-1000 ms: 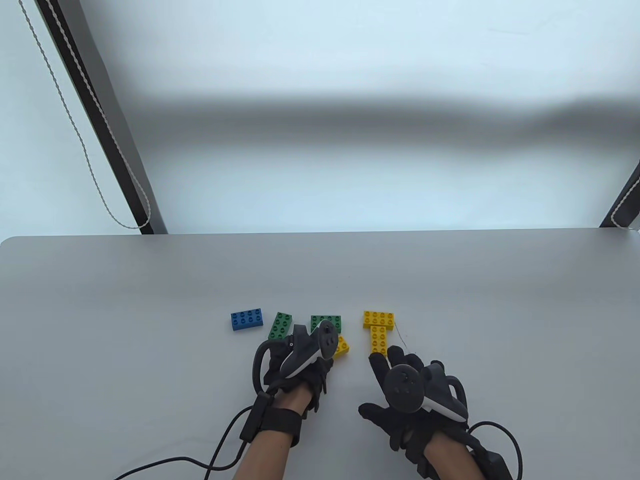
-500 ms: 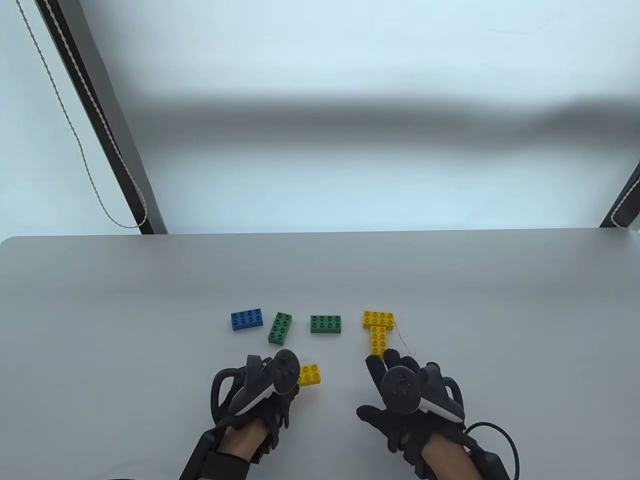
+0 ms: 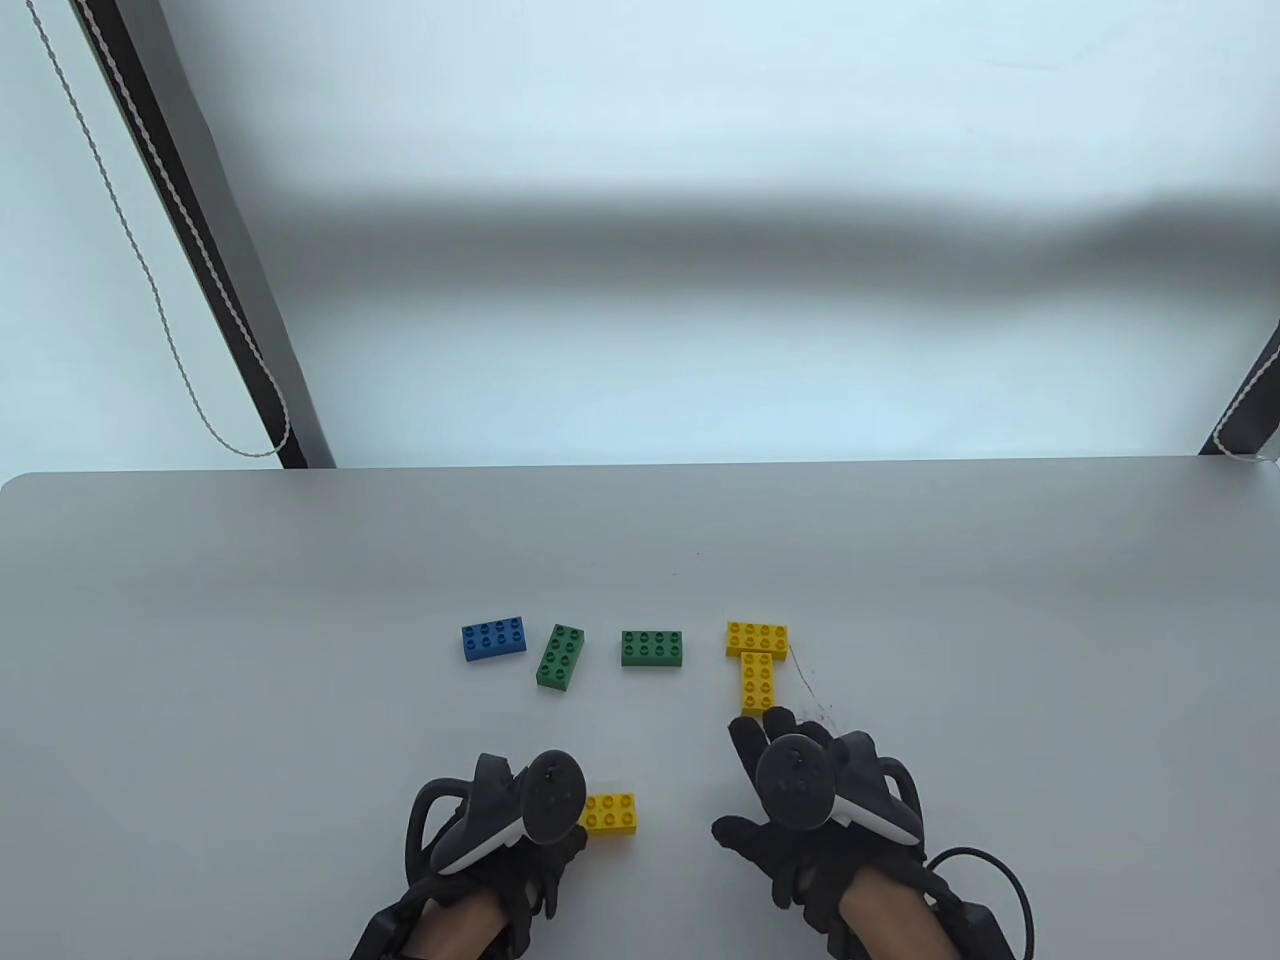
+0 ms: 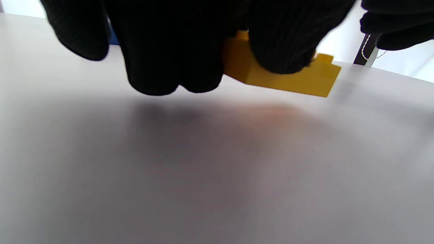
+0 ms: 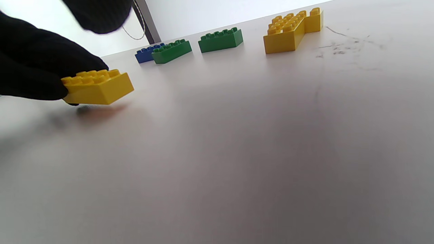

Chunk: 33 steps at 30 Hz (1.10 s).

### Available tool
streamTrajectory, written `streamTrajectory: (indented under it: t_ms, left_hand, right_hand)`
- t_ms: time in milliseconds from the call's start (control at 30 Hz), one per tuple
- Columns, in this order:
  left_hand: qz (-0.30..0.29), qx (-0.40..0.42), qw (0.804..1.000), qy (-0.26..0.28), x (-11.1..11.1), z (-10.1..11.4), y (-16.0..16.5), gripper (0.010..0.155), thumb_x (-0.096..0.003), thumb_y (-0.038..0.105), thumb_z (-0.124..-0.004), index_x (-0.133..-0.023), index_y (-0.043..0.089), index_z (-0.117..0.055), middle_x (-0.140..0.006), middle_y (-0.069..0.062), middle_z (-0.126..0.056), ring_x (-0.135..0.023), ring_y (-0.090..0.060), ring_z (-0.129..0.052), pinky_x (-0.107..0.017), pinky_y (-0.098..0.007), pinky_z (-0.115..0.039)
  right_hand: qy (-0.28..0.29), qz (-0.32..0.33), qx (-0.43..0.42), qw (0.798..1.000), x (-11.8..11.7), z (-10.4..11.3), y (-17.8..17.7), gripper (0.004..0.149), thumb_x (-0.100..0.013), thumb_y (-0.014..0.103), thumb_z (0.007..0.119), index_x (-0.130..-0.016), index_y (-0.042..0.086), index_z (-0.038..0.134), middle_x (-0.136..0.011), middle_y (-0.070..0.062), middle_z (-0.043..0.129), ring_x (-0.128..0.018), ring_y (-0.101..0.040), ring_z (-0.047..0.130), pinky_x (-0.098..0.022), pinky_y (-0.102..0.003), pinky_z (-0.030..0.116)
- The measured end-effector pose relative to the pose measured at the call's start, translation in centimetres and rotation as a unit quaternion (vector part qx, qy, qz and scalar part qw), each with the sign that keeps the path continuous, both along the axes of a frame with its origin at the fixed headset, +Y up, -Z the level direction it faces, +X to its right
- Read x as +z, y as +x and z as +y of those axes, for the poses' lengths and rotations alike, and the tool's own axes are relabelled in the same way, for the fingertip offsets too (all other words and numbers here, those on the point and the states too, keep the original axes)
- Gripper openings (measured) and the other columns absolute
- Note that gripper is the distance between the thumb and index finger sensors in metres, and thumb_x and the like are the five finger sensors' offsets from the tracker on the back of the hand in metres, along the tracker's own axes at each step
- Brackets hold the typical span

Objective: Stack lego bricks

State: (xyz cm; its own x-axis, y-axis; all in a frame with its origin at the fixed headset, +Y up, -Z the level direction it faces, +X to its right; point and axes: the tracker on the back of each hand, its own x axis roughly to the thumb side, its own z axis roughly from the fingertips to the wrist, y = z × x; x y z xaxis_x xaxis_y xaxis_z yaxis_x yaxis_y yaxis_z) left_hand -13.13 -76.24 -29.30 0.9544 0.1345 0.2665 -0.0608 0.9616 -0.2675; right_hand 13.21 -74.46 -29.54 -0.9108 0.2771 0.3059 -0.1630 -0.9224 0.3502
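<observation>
My left hand [image 3: 560, 845] grips a yellow 2x3 brick [image 3: 610, 812] near the table's front edge. The right wrist view shows this brick [image 5: 98, 88] held slightly above the table, with a shadow under it. The left wrist view shows my fingers over the brick [image 4: 288, 79]. My right hand [image 3: 760, 745] is empty, fingers spread, its fingertips just short of the near end of two yellow bricks lying in a T [image 3: 757, 660]. A blue brick [image 3: 494, 638], a tilted green brick [image 3: 561, 656] and a second green brick [image 3: 652, 648] lie in a row to the left of the T.
The grey table [image 3: 1000, 620] ends at its far edge against a pale wall. Faint pen marks [image 3: 805, 680] lie right of the yellow T. Glove cables trail off the near edge beside both wrists.
My left hand has drawn the yellow brick away from the green bricks, toward the near edge and to the left. My right hand has barely moved.
</observation>
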Motion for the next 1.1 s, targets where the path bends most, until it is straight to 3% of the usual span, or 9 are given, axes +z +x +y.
streamTrajectory:
  t_ms: [367, 633, 900, 1100]
  left_hand:
    - [-0.02, -0.019, 1.0, 0.005, 0.2, -0.5, 0.4, 0.064, -0.0377, 0.046, -0.082, -0.096, 0.022, -0.073, -0.088, -0.004, -0.09, -0.078, -0.026, -0.09, -0.064, -0.059, -0.07]
    - [-0.029, -0.08, 0.996, 0.007, 0.6, -0.5, 1.5, 0.064, -0.0385, 0.049, -0.081, -0.097, 0.025, -0.071, -0.092, -0.004, -0.084, -0.082, -0.028, -0.085, -0.066, -0.06, -0.067]
    - [-0.02, -0.07, 0.997, -0.006, 0.5, 0.0, 1.2, 0.069, -0.0382, 0.054, -0.079, -0.1, 0.025, -0.067, -0.099, -0.008, -0.081, -0.086, -0.033, -0.083, -0.066, -0.062, -0.066]
    - [-0.005, -0.047, 0.999, -0.015, 0.5, 0.8, 0.5, 0.07, -0.0384, 0.055, -0.078, -0.1, 0.025, -0.066, -0.103, -0.008, -0.077, -0.09, -0.034, -0.081, -0.066, -0.062, -0.065]
  right_hand:
    - [-0.009, -0.002, -0.001, 1.0, 0.0, -0.2, 0.0, 0.092, -0.04, 0.061, 0.069, -0.102, 0.017, 0.017, -0.109, -0.027, 0.021, -0.095, -0.06, 0.032, -0.056, -0.083, 0.017]
    - [-0.016, -0.003, -0.002, 1.0, 0.1, -0.3, 0.0, 0.092, -0.04, 0.061, 0.069, -0.102, 0.016, 0.018, -0.109, -0.027, 0.022, -0.095, -0.06, 0.032, -0.056, -0.083, 0.017]
    - [-0.02, -0.007, -0.001, 1.0, 0.0, -0.4, 0.1, 0.092, -0.04, 0.061, 0.069, -0.102, 0.016, 0.019, -0.109, -0.027, 0.022, -0.095, -0.06, 0.033, -0.057, -0.082, 0.02]
    - [0.029, -0.032, 0.008, 0.999, -0.3, 0.2, 0.0, 0.094, -0.039, 0.06, 0.074, -0.103, 0.012, 0.025, -0.108, -0.027, 0.034, -0.094, -0.06, 0.045, -0.06, -0.082, 0.031]
